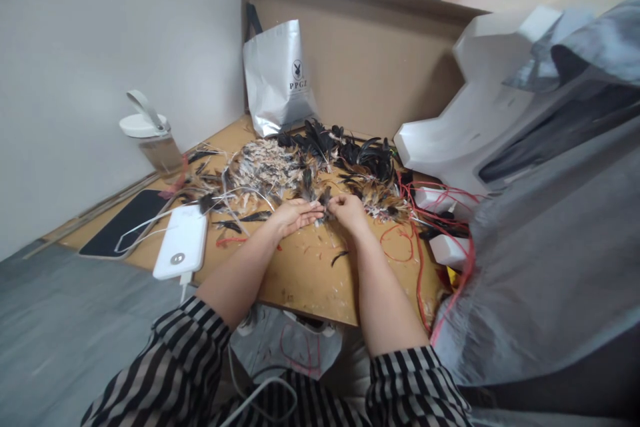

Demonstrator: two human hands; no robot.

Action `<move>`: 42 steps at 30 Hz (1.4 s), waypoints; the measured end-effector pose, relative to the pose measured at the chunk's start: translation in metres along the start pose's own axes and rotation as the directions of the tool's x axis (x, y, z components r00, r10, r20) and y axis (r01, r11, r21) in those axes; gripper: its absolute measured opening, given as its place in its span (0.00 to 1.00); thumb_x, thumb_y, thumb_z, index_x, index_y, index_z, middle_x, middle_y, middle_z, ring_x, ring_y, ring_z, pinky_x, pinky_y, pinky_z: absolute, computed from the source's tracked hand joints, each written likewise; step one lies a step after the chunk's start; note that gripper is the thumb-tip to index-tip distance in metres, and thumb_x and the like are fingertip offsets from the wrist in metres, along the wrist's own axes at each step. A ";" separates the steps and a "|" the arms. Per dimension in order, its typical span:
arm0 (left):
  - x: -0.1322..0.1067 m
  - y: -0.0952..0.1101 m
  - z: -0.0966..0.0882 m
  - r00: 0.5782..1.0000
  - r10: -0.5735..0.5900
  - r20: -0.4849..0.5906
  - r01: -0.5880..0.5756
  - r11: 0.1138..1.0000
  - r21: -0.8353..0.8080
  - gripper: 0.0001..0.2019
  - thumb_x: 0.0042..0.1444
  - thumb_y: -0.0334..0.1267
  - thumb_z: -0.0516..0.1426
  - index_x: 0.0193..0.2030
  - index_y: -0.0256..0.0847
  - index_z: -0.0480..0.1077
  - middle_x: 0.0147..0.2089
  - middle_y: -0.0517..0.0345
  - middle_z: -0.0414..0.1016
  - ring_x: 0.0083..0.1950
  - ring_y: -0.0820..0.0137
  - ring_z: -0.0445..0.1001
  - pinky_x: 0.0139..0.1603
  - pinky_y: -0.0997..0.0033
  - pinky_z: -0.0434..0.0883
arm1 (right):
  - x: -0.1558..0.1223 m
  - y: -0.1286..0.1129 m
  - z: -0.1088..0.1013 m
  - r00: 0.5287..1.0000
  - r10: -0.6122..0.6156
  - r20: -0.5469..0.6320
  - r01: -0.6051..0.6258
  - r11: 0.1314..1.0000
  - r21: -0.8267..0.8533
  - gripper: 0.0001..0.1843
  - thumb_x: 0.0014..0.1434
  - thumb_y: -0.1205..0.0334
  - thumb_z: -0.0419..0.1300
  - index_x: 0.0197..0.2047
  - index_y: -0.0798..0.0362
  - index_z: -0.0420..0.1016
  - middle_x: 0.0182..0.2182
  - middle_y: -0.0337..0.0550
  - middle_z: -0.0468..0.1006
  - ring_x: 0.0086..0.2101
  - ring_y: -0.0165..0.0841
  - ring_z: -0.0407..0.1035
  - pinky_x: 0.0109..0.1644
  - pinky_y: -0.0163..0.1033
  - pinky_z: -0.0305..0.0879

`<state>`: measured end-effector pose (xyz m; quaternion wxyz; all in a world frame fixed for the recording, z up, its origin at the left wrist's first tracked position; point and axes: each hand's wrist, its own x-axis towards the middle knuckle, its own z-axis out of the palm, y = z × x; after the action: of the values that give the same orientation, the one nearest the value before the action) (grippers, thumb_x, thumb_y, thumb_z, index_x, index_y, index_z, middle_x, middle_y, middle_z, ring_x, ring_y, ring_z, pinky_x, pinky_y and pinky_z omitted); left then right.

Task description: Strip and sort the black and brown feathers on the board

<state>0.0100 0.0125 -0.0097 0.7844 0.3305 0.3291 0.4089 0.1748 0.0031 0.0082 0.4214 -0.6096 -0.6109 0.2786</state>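
Feather bunch (324, 202) pinched between left hand (294, 215), right hand (351, 211); grip half-hidden

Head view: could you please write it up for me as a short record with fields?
left hand: fingers touch feather bunch; grip unclear
right hand: pinches the feather bunch
surface: wooden board
behind hands: feather pile
right side: red cord
left side: power bank, phone, jar
back: bag
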 end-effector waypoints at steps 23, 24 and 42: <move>-0.005 0.007 0.005 0.998 0.045 0.033 -0.042 0.995 -0.086 0.03 0.51 0.28 0.58 0.34 0.29 0.71 0.39 0.41 0.77 0.34 0.71 0.77 0.31 0.79 0.72 | 0.000 -0.006 0.001 0.973 0.174 0.149 -0.218 0.901 0.376 0.05 0.37 0.66 0.58 0.23 0.55 0.66 0.13 0.34 0.68 0.16 0.24 0.62 0.18 0.28 0.57; -0.004 0.006 0.005 1.000 0.018 0.012 -0.017 0.997 -0.082 0.03 0.51 0.27 0.58 0.33 0.29 0.70 0.38 0.41 0.77 0.35 0.70 0.77 0.32 0.78 0.72 | 0.001 -0.006 0.001 0.974 0.177 0.143 -0.220 0.898 0.380 0.05 0.37 0.66 0.58 0.22 0.55 0.66 0.13 0.34 0.69 0.16 0.24 0.62 0.19 0.28 0.58; 0.000 0.005 0.001 0.999 0.016 -0.052 -0.022 0.993 -0.114 0.03 0.51 0.26 0.57 0.34 0.29 0.71 0.35 0.45 0.77 0.31 0.72 0.76 0.29 0.80 0.71 | 0.001 -0.007 0.000 0.963 0.201 0.181 -0.267 0.810 0.522 0.12 0.35 0.65 0.64 0.28 0.59 0.73 0.16 0.37 0.71 0.17 0.24 0.63 0.18 0.28 0.57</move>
<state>0.0093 0.0143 -0.0054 0.7894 0.2778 0.3217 0.4429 0.1719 0.0035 0.0142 0.5024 -0.5188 -0.4510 0.5245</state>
